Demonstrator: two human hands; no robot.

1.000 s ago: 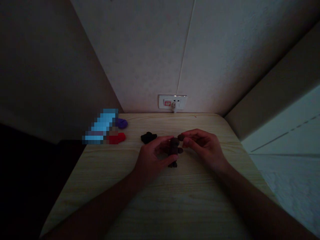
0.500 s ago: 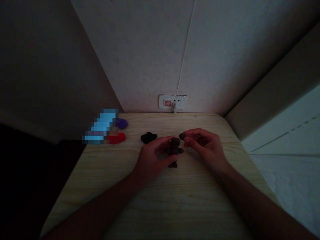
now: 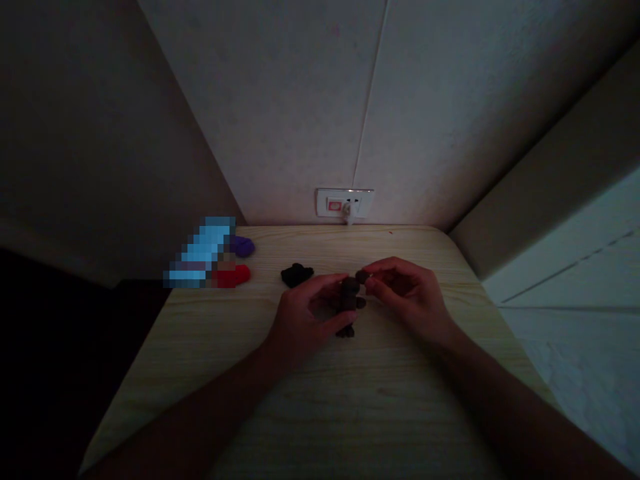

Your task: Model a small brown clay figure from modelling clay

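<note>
My left hand (image 3: 307,317) is closed round a small dark brown clay figure (image 3: 350,301), thumb on the near side and fingers behind. The figure has a rounded head, a body, a stub poking out at its right and small lumps at its lower end. Between thumb and fingertips, my right hand (image 3: 407,290) pinches a small dark brown clay piece (image 3: 363,276). That piece is at the right side of the figure's head; whether they touch I cannot tell. A lump of black clay (image 3: 297,275) lies just beyond my left hand.
On the wooden table (image 3: 400,413), red clay (image 3: 239,275) and purple clay (image 3: 244,247) lie at the back left, beside a bluish blurred-out object (image 3: 200,253). A wall socket (image 3: 345,203) with a plug in it sits just above the table's back edge.
My right hand has moved slightly left and down, bringing the small brown piece closer to the figure's head. My left hand keeps its hold on the figure.
</note>
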